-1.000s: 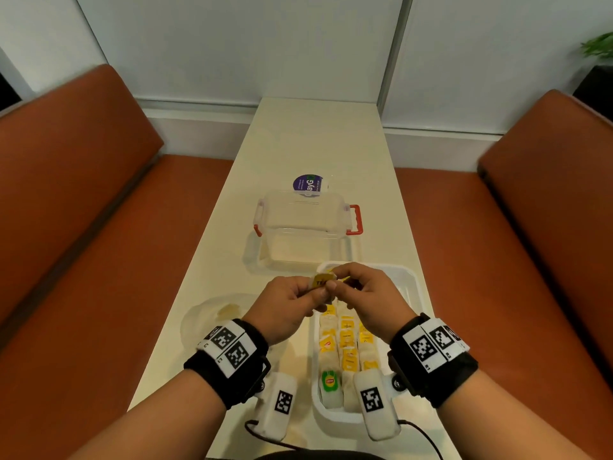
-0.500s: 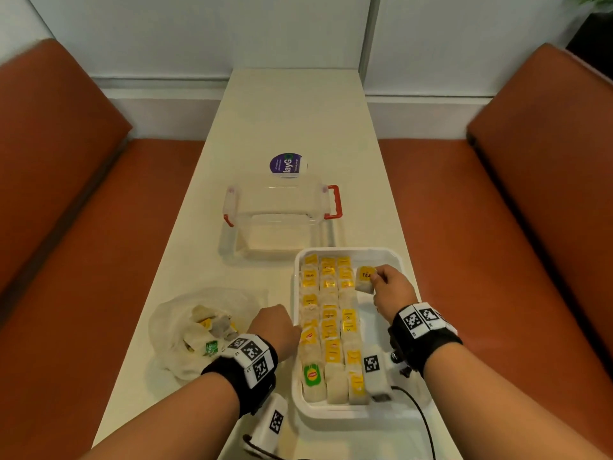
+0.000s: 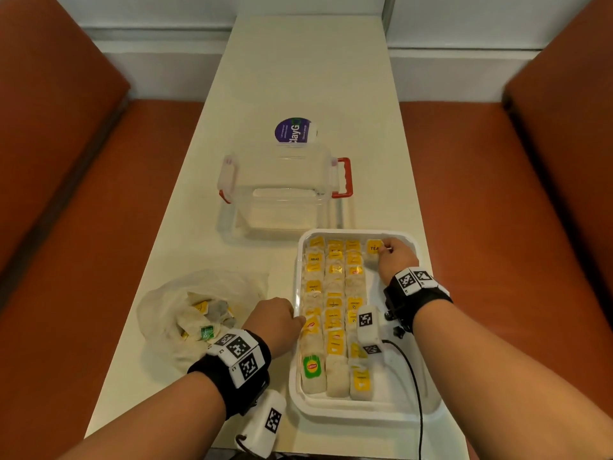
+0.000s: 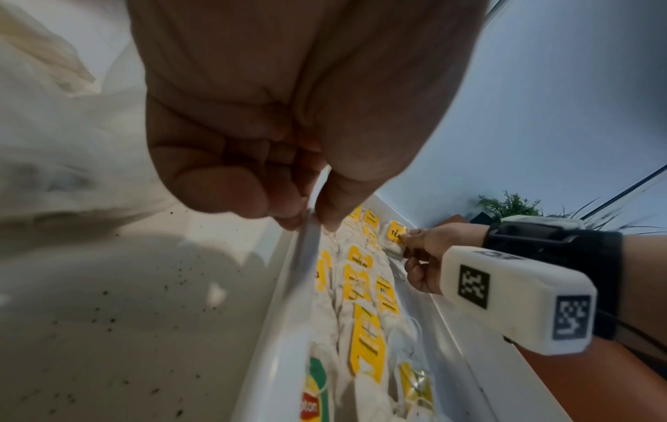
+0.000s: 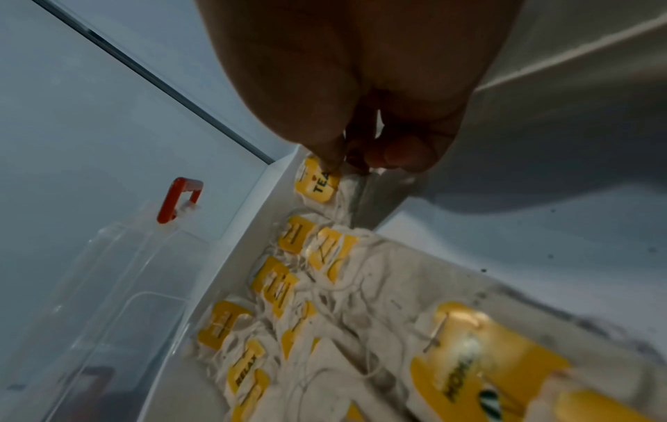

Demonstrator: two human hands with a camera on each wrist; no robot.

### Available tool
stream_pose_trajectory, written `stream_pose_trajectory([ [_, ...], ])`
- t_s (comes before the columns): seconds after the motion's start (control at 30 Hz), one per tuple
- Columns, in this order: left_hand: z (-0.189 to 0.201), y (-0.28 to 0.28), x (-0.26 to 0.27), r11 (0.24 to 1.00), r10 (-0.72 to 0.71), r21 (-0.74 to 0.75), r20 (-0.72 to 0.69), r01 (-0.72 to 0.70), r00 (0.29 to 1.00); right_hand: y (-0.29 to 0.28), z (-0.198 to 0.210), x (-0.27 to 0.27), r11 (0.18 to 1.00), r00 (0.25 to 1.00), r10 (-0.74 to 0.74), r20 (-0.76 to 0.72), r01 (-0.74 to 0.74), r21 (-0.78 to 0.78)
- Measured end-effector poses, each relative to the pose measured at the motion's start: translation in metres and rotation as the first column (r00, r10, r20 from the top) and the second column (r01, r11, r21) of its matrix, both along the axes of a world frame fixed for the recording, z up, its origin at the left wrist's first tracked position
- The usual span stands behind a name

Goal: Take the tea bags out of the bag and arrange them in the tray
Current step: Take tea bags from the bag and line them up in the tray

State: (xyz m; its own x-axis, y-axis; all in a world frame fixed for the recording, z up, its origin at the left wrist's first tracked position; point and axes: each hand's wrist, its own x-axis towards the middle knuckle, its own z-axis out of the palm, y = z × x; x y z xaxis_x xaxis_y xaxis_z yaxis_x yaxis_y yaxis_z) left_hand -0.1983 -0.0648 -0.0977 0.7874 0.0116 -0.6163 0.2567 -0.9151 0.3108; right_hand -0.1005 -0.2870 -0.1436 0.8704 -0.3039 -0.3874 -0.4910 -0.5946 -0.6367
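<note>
A white tray [image 3: 331, 410] at the front right holds three rows of tea bags [image 3: 335, 313] with yellow tags. My right hand [image 3: 384, 249] is at the tray's far right corner and pinches a tea bag with a yellow "TEA" tag [image 3: 374, 249], which stands against the far wall. The right wrist view shows my fingertips [image 5: 333, 164] on that tag [image 5: 317, 182]. My left hand [image 3: 297, 322] pinches the tray's left rim [image 4: 288, 279] between thumb and curled fingers [image 4: 231, 194]. Left of the tray, a clear plastic bag [image 3: 199, 313] lies open with several tea bags inside.
A clear plastic box with red latches [image 3: 282, 190] stands just beyond the tray, with a round purple label [image 3: 293, 131] behind it. Orange benches [image 3: 497, 227] flank the narrow table. A black cable [image 3: 416, 386] crosses the tray's near right corner. Dark specks [image 4: 108, 319] dot the table.
Both hands held one tea bag above the tray a second ago. The right hand has carried it to the far right corner; the left hand has dropped to the tray's left rim.
</note>
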Motion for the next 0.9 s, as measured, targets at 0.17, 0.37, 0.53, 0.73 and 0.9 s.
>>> stream_pose_trajectory([
  [0.17,0.0,-0.003,0.0,1.0,0.004,-0.018,0.005,-0.004,1.0,0.0,-0.009,0.005,1.0,0.999,0.021,-0.036,-0.021,0.001],
  [0.37,-0.001,-0.003,0.0,0.999,0.021,-0.026,0.0,-0.021,1.0,0.0,-0.012,0.007,1.0,0.997,-0.018,-0.074,0.017,-0.019],
  [0.53,0.001,-0.003,0.0,0.999,0.02,-0.029,0.0,-0.02,1.0,0.003,-0.017,0.008,0.999,0.997,-0.026,-0.066,0.024,-0.021],
  [0.73,0.001,-0.003,0.0,0.999,0.025,-0.029,0.0,-0.025,1.0,0.004,-0.019,0.01,0.999,0.995,-0.045,-0.085,0.043,-0.033],
  [0.9,0.004,-0.002,-0.001,0.999,0.03,-0.023,-0.009,-0.03,1.0,0.007,-0.009,0.006,0.997,0.995,-0.072,-0.075,0.069,-0.04],
])
